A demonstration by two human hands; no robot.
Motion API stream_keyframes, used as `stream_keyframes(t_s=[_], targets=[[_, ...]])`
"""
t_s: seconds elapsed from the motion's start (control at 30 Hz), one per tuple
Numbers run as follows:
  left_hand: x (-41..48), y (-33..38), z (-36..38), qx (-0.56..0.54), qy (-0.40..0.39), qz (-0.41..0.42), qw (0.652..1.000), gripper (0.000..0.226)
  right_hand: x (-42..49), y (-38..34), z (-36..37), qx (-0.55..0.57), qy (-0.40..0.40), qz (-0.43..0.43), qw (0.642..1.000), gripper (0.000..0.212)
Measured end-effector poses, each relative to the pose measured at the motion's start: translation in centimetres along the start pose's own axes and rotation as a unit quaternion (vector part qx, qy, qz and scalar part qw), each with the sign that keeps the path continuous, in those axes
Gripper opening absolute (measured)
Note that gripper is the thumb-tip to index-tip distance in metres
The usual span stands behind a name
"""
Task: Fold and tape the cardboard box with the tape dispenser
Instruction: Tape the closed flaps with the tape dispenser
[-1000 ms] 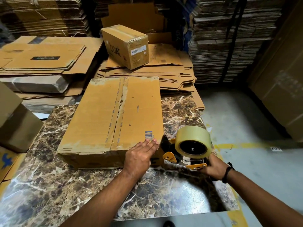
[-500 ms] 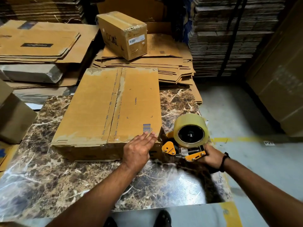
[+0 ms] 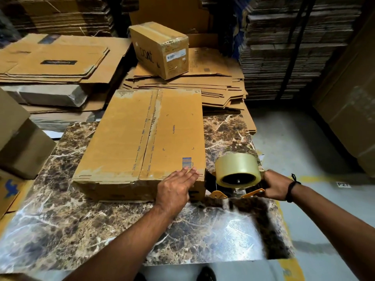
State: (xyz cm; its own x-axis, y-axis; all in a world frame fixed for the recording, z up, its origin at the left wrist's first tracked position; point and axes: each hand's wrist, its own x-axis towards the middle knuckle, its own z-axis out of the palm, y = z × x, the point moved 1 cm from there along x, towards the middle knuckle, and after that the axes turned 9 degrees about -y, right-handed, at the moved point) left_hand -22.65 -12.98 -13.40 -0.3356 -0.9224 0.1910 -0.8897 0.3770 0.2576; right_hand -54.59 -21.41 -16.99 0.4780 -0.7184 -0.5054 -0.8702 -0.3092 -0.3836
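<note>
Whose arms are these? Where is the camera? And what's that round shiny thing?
No machine here: these are a person's two arms. The camera sits on the person's head and looks down, so you see what they see. On the marble table lies a big cardboard box, its top flaps closed. The left hand rests flat on its near corner. The right hand grips a tape dispenser beside that corner; the round shiny thing is its roll of clear tape. Behind the table are piles of flattened cardboard and a smaller taped box.
</note>
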Motion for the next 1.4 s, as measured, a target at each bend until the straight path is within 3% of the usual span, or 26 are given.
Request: stream_keyframes(t_s=[0.07, 0.2, 0.33, 0.43, 0.6, 0.67, 0.73, 0.87, 1.03, 1.2, 1.33, 1.4], targets=[[0.0, 0.0, -0.1, 0.005, -0.002, -0.001, 1.000, 0.064, 0.0, -0.2, 1.0, 0.016, 0.007, 0.012, 1.000, 0.026], [0.0, 0.1, -0.2, -0.004, -0.005, -0.004, 1.000, 0.065, 0.0, 0.0, 3.1, 0.101, 0.005, 0.027, 0.994, 0.040], [0.0, 0.2, -0.3, 0.005, -0.006, -0.006, 1.000, 0.065, -0.2, -0.6, 4.2, 0.156, -0.004, 0.050, 0.986, 0.035], [0.0, 0.4, -0.5, 0.008, -0.007, -0.008, 1.000, 0.065, -0.7, -0.9, 5.0, 0.187, -0.018, 0.055, 0.981, 0.048], [-0.1, 0.5, -0.7, 0.019, -0.018, -0.012, 1.000, 0.064, -2.0, -1.1, 5.2, 0.270, -0.002, 0.065, 0.961, 0.015], [-0.1, 0.5, -0.7, 0.023, -0.024, -0.013, 0.999, 0.064, -2.4, -0.5, 5.0, 0.314, 0.004, 0.071, 0.947, 0.012], [-0.2, 0.6, -0.9, 0.020, -0.032, -0.017, 0.999, 0.063, -2.7, -0.4, 5.1, 0.383, -0.001, 0.082, 0.920, 0.006], [-0.1, 0.7, -1.3, 0.043, -0.030, -0.020, 0.998, 0.061, -1.7, -1.0, 5.3, 0.537, -0.023, 0.122, 0.835, 0.028], [-0.1, 0.5, -1.4, 0.072, -0.053, -0.035, 0.995, 0.059, 1.2, -1.0, 6.3, 0.614, -0.057, 0.132, 0.776, 0.028], [-0.2, 0.6, -1.5, 0.074, -0.082, -0.039, 0.993, 0.051, 3.2, -1.0, 7.1, 0.749, -0.148, 0.094, 0.639, 0.023], [-0.1, 0.6, -1.5, 0.064, -0.071, -0.037, 0.995, 0.052, 3.7, -0.6, 7.0, 0.755, -0.133, 0.113, 0.632, 0.020], [0.0, 0.5, -1.5, 0.068, -0.067, -0.041, 0.995, 0.051, 3.5, -0.4, 6.7, 0.725, -0.097, 0.150, 0.665, 0.018]])
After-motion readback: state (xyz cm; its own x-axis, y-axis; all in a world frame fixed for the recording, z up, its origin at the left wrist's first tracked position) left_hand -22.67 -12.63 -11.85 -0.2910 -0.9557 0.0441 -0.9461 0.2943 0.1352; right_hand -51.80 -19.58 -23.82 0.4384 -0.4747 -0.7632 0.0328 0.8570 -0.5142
